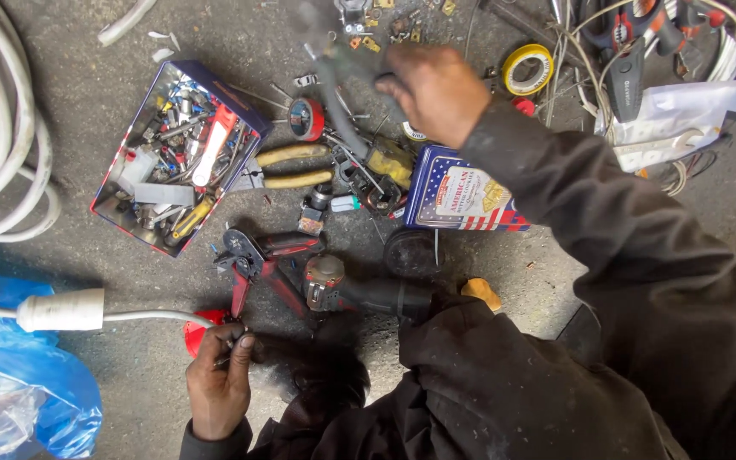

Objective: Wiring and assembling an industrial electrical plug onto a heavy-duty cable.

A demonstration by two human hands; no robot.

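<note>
The left hand [219,383], at seven o'clock, pinches a small dark part [233,341] between closed fingertips, just below the red crimping pliers [253,260]. The right hand [436,89], at twelve o'clock, is curled shut around a blurred grey cable [334,94] above the flag-printed tin [462,192]; an open tin of small parts [176,153] lies at ten o'clock.

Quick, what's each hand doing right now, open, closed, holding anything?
Left hand: fingers pinched shut on a small dark metal part, too small to identify.
Right hand: closed around a blurred grey cable-like object above the scattered tools.
</note>
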